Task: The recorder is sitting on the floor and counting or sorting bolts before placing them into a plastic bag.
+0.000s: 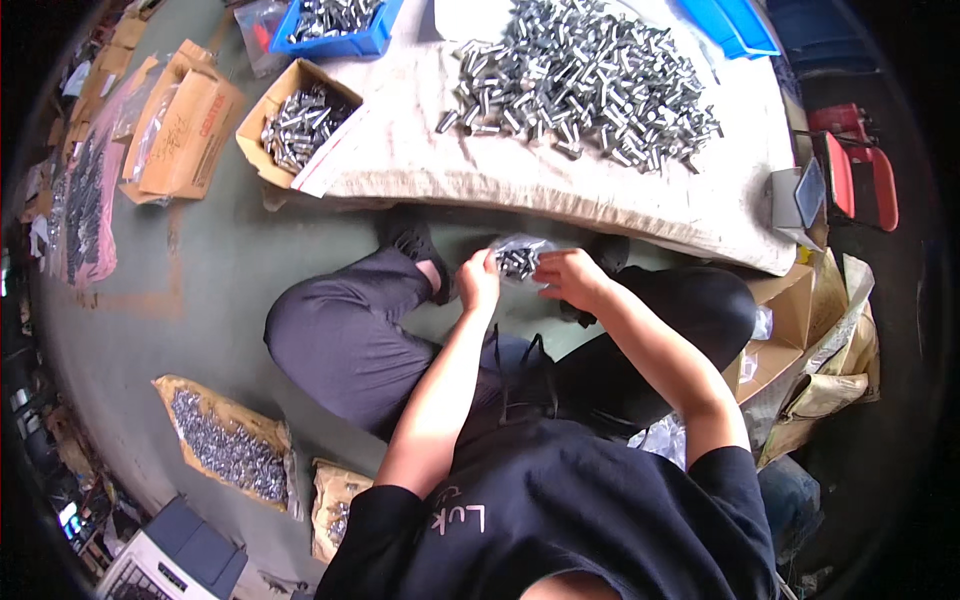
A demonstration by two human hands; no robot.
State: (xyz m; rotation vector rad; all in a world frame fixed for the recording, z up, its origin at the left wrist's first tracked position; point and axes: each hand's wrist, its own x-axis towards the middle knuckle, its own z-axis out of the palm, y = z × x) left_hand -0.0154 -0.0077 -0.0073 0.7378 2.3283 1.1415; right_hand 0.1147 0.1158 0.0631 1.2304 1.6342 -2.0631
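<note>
A small clear plastic bag (523, 243) with short dark and silvery metal pieces (517, 263) in it is held up between my two hands, over the floor in front of my crossed legs. My left hand (479, 282) is closed on the bag's left edge. From the other side my right hand (572, 279) grips the bag's right edge, its fingers bent toward the pieces. Beyond them, a large heap of short cylindrical metal pieces (595, 85) lies spread on the cloth-covered low platform (420, 165). The exact kind of the pieces is too small to tell.
An open carton (255, 150) of metal pieces and a blue bin (375, 40) stand at the platform's left. Another blue tray (735, 30) lies far right. A small grey box (790, 205) sits at the right corner, near a red chair (880, 190). A shallow carton (165, 395) of small parts lies left.
</note>
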